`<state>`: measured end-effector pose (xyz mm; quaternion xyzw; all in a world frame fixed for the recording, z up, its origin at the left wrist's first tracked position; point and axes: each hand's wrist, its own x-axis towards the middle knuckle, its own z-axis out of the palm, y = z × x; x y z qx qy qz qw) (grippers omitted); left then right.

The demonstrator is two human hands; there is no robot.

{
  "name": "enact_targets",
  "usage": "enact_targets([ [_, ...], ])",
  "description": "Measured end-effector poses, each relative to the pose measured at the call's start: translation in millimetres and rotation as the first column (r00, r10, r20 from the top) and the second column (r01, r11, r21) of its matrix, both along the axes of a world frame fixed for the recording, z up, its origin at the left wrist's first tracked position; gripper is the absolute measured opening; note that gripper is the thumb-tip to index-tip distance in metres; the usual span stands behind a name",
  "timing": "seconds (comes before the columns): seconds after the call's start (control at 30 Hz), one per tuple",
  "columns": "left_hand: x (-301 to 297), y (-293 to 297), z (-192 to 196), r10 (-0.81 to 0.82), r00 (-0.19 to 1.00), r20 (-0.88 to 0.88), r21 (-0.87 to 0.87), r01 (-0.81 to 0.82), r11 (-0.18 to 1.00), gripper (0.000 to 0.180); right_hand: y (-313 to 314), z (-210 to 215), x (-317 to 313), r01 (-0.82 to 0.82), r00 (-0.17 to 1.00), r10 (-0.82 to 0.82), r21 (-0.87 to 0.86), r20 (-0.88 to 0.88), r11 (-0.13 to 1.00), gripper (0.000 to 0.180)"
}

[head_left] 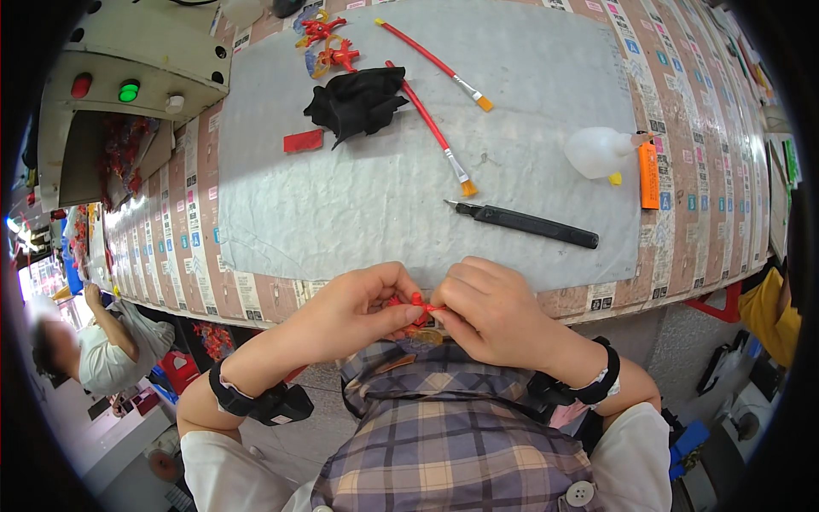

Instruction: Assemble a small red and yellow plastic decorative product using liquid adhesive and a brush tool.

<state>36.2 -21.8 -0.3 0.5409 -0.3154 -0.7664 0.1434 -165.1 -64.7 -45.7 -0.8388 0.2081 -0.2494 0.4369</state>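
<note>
One red toy piece (415, 301), two hands.

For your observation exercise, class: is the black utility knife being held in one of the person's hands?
No. The black utility knife lies alone on the grey mat, while both hands pinch a small red piece.

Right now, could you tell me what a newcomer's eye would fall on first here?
Probably the left hand and right hand, pinching a small red piece between them at the table's near edge. Beyond them, on the grey mat, lie a black utility knife and two red-handled brushes, with a crumpled black cloth further back.
</note>
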Motion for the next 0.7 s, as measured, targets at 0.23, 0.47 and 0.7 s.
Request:
enact_targets([
  [0.23,-2.6,7.8,-5.0,-0.049,0.991,0.121,-0.138,0.065,0.988,0.015,0.5,-0.4,0.2,-0.017,1.000,0.017,-0.015,0.004,1.000,0.012],
  [0.47,-4.5,8.8,-6.6,-0.052,0.990,0.129,-0.165,0.073,0.984,0.015,1.4,-1.0,1.2,0.029,0.998,-0.029,-0.008,0.056,1.000,0.014],
  [0.7,-5.7,8.1,-4.9,-0.073,0.985,0.153,-0.151,0.096,0.984,0.015,1.4,-2.1,1.5,0.029,0.997,-0.027,-0.031,0.074,0.999,0.016],
])
